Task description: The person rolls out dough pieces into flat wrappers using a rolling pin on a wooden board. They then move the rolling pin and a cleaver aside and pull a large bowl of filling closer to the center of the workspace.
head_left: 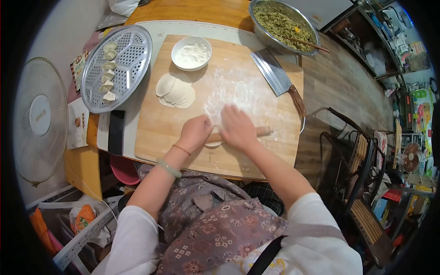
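On the floured wooden board (178, 133), a rolling pin (263, 131) lies across a small round dough wrapper (213, 144). My right hand (238, 127) rests palm down over the pin, fingers stretched forward and slightly blurred. My left hand (197, 131) is closed, its fingertips at the wrapper's far left edge. Part of the wrapper is hidden under the pin and hands. Several rolled wrappers (176, 91) lie in an overlapping pile beyond my left hand. Behind them stands a white bowl of flour (191, 54).
A cleaver (271, 72) lies at the board's right, its handle past the edge. A metal bowl of green filling (284, 27) holds chopsticks. Several dumplings (108, 75) sit on a perforated metal tray (133, 59). A phone (116, 132) and a fan (41, 119) are at left.
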{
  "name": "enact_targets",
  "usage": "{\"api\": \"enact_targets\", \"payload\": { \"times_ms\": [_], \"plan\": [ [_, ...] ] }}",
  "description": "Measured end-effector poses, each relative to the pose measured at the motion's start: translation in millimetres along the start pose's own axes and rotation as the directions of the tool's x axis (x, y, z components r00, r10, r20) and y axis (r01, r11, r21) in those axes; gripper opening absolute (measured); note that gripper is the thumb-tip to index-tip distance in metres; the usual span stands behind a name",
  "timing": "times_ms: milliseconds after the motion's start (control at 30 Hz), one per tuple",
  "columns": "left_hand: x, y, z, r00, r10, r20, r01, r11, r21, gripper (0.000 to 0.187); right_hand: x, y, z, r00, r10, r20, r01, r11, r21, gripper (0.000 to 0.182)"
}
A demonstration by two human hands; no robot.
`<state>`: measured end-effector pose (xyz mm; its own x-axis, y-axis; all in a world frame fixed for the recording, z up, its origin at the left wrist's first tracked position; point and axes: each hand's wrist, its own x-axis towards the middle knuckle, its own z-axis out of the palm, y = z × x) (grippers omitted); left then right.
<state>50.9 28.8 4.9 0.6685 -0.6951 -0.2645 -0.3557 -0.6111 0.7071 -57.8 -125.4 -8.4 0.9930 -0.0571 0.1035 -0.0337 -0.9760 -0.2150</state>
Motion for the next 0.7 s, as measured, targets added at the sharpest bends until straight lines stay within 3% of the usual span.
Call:
{"api": "enact_targets", "payload": {
  "times_ms": [67,133,200,267,333,467,533,600,633,700],
  "plan": [
    [10.4,1.4,-1.7,0.994,0.066,-0.091,-0.061,0.996,0.058,0.014,14.6,-2.6,-4.1,0.992,0.077,-0.097,-0.072,0.996,0.05,0.067],
    [12.4,-2.9,-0.1,0.991,0.136,0.016,-0.137,0.988,0.065,0.012,-2.0,-9.8,-3.2,0.972,0.169,-0.166,-0.152,0.982,0.11,0.067],
    [3.3,-9.7,-1.4,0.997,0.073,-0.017,-0.073,0.997,-0.028,0.012,-56.0,-19.4,-6.3,0.994,-0.001,0.105,-0.02,0.978,0.206,0.066],
    [-10.2,-17.0,-0.8,0.999,0.007,-0.043,-0.012,0.993,-0.115,0.012,-79.8,-25.5,-13.4,0.993,-0.065,0.101,0.047,0.984,0.17,0.066],
    [-17.9,-18.6,-0.4,0.989,-0.073,0.127,0.096,0.978,-0.184,0.011,-66.8,-20.0,-11.7,0.989,-0.12,0.086,0.108,0.986,0.129,0.066],
    [-0.9,8.8,-5.8,0.994,0.026,-0.102,-0.027,1.0,-0.011,0.012,7.2,-7.9,-3.3,0.993,0.075,-0.095,-0.069,0.995,0.072,0.067],
    [3.0,3.3,-2.6,0.999,0.042,-0.031,-0.042,0.999,-0.01,0.013,-5.2,-13.5,-3.5,0.974,0.149,-0.173,-0.136,0.987,0.085,0.067],
    [1.5,-3.7,-2.6,0.994,0.109,-0.024,-0.109,0.994,0.003,0.013,-55.7,-24.6,-7.9,0.993,0.025,0.114,-0.048,0.977,0.206,0.067],
    [-4.3,-9.2,-3.1,0.997,0.061,-0.052,-0.066,0.994,-0.088,0.013,-71.2,-28.4,-9.2,0.993,0.022,0.117,-0.046,0.977,0.207,0.067],
    [-13.6,-14.1,-4.7,1.0,-0.011,-0.007,0.01,0.994,-0.111,0.013,-85.4,-33.0,-14.9,0.992,-0.113,0.064,0.105,0.987,0.12,0.066]
  ]
}}
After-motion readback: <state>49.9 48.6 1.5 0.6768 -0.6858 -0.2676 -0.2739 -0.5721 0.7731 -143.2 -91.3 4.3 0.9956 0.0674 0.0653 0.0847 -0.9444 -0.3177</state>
